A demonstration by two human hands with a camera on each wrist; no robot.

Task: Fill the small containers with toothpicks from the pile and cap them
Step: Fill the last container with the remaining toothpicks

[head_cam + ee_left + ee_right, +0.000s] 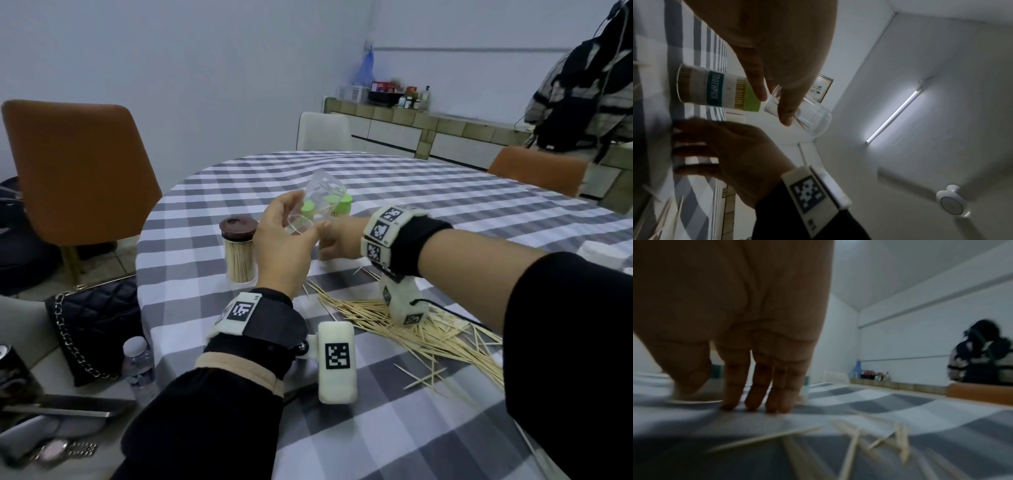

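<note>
**A:** Two hands are in view; what does each hold?

**B:** The left hand (281, 240) is raised above the table, thumb and fingers curled round a clear, tilted plastic container (317, 202). A few toothpicks lie inside it, just past the fingertips. The right hand (339, 240) is lower, its straight fingers (756, 386) pressed tip-down on the grey-and-white checked tablecloth (445, 212), holding nothing that can be made out.

**A:** Where are the other containers?

**B:** Beyond the left fingers stand two green-capped toothpick containers (339, 204). To the left of that hand stands a brown-lidded clear container packed with toothpicks (238, 251).

**A:** And the pile?

**B:** The loose wooden toothpick pile (411, 329) is scattered on the cloth behind the right fingers, under that wrist, well apart from the held container.
</note>
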